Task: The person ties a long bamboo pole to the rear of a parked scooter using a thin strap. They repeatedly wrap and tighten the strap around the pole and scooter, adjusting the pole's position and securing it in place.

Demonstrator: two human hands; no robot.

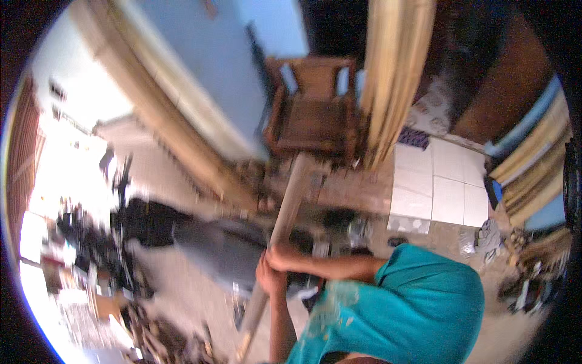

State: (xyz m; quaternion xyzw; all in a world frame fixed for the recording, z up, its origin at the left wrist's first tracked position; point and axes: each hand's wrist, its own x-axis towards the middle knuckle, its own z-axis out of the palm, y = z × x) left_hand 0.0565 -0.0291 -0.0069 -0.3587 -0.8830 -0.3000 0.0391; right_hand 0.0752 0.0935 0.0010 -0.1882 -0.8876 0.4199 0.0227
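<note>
A long, pale wooden-looking pole [290,203] slants across the middle of the view, from near the doorway down to the lower edge. My right hand [286,258] is wrapped round it, the arm reaching across from the teal sleeve. Just below and touching it, my left hand [270,280] also grips the pole, its forearm rising from the lower edge. Motion blur hides the finer detail of the fingers. Behind the pole lies a large dark grey shape [221,249], too smeared to name.
A brown wooden chair [315,118] stands ahead beyond the doorway. White tiles [445,179] cover a patch of floor at the right. Tan curtains [394,73] hang beside the chair. Blurred clutter [91,249] fills the left, and more items [527,291] lie at far right.
</note>
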